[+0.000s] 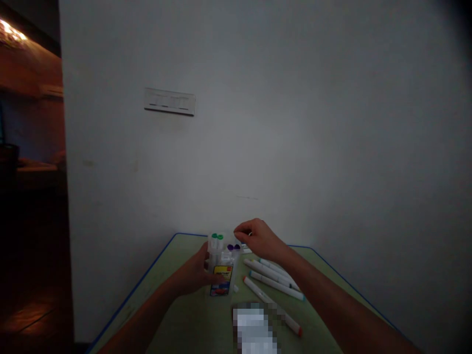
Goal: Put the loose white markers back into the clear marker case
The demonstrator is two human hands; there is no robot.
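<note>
A clear plastic marker case (223, 260) with a yellow, red and blue label stands upright on the table. My left hand (195, 272) is closed around its left side, with the thumb across the label. Inside stand two green-capped markers (217, 238) and two purple-capped markers (233, 247). My right hand (257, 238) is above the case's right rim, thumb and fingers pinched together. What is between those fingertips, if anything, is too dim to tell. Right of the case lie several loose white markers (275, 280), partly hidden behind my right forearm, and one red-ended marker (273, 306).
The green table (165, 275) has a blue edge and stands against a white wall (295, 123). A pixelated phone-like object (254, 329) lies at the table's front. A switch panel (169, 102) is on the wall. A dim room opens at the left.
</note>
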